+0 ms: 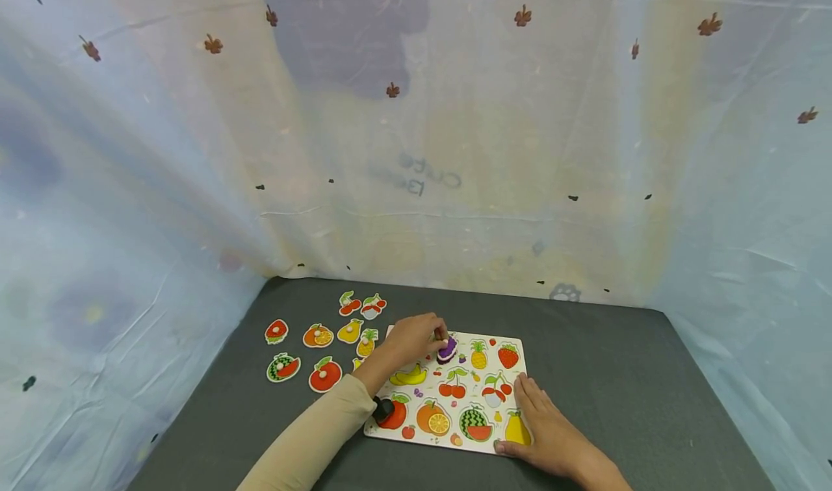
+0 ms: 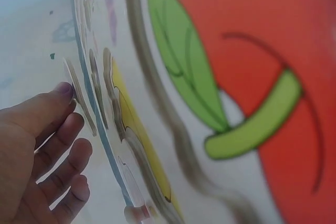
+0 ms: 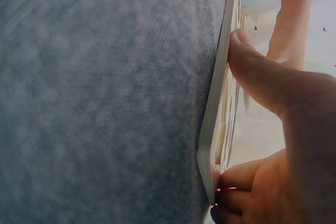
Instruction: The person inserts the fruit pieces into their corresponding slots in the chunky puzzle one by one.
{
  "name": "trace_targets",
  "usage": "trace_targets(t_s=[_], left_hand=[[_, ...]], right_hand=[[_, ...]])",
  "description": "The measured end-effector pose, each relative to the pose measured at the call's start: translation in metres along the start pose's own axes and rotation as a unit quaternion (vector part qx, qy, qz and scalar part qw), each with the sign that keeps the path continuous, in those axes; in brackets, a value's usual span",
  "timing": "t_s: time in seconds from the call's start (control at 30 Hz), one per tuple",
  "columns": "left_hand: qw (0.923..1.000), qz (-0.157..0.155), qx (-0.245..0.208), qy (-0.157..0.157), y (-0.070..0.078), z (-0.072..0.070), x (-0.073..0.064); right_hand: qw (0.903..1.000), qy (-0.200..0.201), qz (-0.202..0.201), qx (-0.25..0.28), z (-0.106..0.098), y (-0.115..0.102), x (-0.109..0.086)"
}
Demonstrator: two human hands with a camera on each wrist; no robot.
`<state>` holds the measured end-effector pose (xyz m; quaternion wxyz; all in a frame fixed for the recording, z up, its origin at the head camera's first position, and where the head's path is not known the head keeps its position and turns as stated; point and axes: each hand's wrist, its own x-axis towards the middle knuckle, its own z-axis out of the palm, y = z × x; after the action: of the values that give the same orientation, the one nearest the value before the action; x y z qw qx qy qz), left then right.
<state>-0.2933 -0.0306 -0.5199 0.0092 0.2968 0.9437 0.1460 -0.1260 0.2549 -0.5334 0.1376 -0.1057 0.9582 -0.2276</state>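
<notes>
A white fruit puzzle board (image 1: 448, 404) lies on the dark table. My left hand (image 1: 412, 339) reaches over its far part and pinches a purple puzzle piece (image 1: 447, 350), probably grapes, between thumb and fingers. In the left wrist view that piece (image 2: 80, 95) appears edge-on and tilted at the thumb tip. The other fingers of this hand are loosely bent. My right hand (image 1: 549, 433) holds the board's near right corner, thumb on the near edge and fingers along the right side. The right wrist view shows the thumb and fingers against the board's edge (image 3: 207, 135).
Left of the board lie several loose knobbed pieces, among them an apple (image 1: 325, 375), a watermelon (image 1: 283, 367), an orange (image 1: 318, 336), a pear (image 1: 350, 331) and a pineapple (image 1: 367, 343). A printed curtain (image 1: 416, 238) hangs behind the table and along its sides.
</notes>
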Motion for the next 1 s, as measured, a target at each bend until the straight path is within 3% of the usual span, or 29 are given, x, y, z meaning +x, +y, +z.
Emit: trace_targets(t_s=[1.0], left_hand=[[0.9997, 0.015, 0.012, -0.018, -0.0012, 0.0063, 0.002]], right_hand=[[1.0, -0.001, 0.003, -0.003, -0.0015, -0.002, -0.0005]])
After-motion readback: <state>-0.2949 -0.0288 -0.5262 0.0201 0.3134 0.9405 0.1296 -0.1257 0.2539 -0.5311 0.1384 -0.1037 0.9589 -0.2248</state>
